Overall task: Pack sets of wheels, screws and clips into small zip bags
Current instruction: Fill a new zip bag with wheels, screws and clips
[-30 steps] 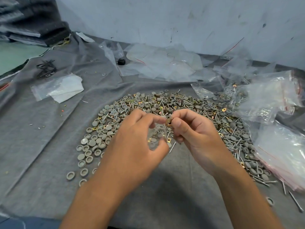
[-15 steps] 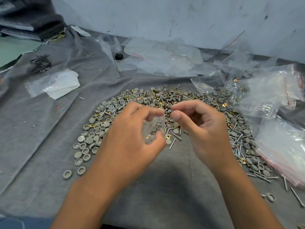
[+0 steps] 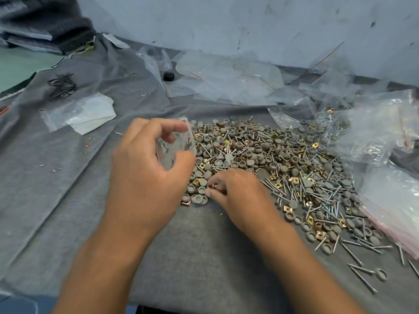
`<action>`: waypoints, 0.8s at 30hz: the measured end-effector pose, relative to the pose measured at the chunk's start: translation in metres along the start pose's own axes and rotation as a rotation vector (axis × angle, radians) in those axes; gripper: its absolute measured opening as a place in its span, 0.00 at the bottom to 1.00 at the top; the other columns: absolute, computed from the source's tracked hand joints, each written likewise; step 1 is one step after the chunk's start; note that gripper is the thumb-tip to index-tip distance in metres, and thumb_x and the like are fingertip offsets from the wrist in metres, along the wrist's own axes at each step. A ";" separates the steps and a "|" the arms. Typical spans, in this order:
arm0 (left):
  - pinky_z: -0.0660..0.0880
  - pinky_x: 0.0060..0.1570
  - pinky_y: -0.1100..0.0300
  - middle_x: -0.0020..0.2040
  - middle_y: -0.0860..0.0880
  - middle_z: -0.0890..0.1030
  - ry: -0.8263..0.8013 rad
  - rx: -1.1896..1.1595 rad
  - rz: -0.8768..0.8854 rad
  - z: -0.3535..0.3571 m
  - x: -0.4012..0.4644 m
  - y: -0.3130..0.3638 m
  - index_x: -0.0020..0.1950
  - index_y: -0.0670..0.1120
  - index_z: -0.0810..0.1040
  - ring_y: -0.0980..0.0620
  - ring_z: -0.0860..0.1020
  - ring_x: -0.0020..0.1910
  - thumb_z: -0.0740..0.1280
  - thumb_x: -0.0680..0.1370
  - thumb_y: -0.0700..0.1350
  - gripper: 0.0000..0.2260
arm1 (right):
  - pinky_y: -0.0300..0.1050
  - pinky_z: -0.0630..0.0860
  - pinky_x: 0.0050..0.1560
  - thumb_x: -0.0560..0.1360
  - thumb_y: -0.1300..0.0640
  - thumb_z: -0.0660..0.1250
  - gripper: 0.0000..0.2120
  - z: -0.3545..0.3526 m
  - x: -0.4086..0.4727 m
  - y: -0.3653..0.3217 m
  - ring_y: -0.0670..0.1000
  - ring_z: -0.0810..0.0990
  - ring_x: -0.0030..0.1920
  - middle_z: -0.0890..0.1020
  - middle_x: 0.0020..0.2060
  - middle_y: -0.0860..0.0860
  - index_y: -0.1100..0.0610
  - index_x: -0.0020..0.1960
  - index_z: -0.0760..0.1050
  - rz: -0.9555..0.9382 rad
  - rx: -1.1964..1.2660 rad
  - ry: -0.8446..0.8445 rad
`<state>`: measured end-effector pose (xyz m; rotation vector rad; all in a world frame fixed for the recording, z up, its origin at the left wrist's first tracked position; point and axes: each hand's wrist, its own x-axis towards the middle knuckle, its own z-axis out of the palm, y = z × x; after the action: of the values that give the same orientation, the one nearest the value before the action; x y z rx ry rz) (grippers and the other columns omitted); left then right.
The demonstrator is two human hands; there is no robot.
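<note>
Left hand [image 3: 145,177]: small zip bag [image 3: 175,143] held raised in its grip | right hand [image 3: 238,191]: brass clip [image 3: 212,186] pinched at near edge of parts heap [image 3: 272,159] | heap spread on grey cloth [image 3: 56,177]

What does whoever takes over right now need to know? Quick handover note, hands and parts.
Left hand: raised, holds a small clear zip bag between thumb and fingers; its contents cannot be made out.
Right hand: down at the near edge of the parts pile, fingertips pinching at a brass clip.
Parts: grey wheels, screws and clips lie mixed on the grey cloth. Stack of zip bags at the right.
Done: bag in hand.
Left: fill the set, seal the bag, repeat for the pile.
</note>
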<state>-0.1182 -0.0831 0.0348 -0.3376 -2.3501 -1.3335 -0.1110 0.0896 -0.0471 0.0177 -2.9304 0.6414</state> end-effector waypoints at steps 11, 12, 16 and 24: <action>0.65 0.45 0.74 0.47 0.57 0.75 -0.085 0.029 0.032 0.003 -0.003 0.003 0.56 0.52 0.81 0.66 0.73 0.43 0.65 0.70 0.45 0.15 | 0.39 0.68 0.44 0.82 0.51 0.66 0.06 -0.018 0.001 0.011 0.39 0.75 0.42 0.79 0.43 0.42 0.47 0.47 0.78 0.113 0.314 0.032; 0.65 0.45 0.75 0.47 0.57 0.75 -0.092 0.033 0.037 0.003 -0.003 0.004 0.56 0.52 0.81 0.66 0.73 0.43 0.65 0.70 0.45 0.15 | 0.37 0.67 0.42 0.82 0.51 0.66 0.07 -0.024 0.001 0.014 0.39 0.74 0.41 0.78 0.42 0.42 0.48 0.46 0.78 0.100 0.364 0.066; 0.65 0.46 0.75 0.47 0.56 0.76 -0.115 0.045 0.044 0.006 -0.003 0.006 0.56 0.52 0.82 0.66 0.73 0.43 0.65 0.70 0.45 0.15 | 0.32 0.68 0.41 0.80 0.48 0.67 0.03 -0.027 0.001 0.015 0.39 0.75 0.42 0.78 0.43 0.40 0.43 0.51 0.80 0.054 0.331 0.031; 0.64 0.46 0.76 0.47 0.56 0.76 -0.124 0.045 0.054 0.009 -0.003 0.007 0.56 0.52 0.81 0.66 0.73 0.42 0.65 0.70 0.45 0.16 | 0.46 0.70 0.46 0.82 0.48 0.65 0.04 -0.012 -0.004 0.020 0.46 0.75 0.50 0.76 0.48 0.40 0.44 0.52 0.78 0.042 -0.049 -0.096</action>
<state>-0.1149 -0.0719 0.0342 -0.4789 -2.4496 -1.2662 -0.1066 0.1127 -0.0447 -0.0188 -3.0456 0.5908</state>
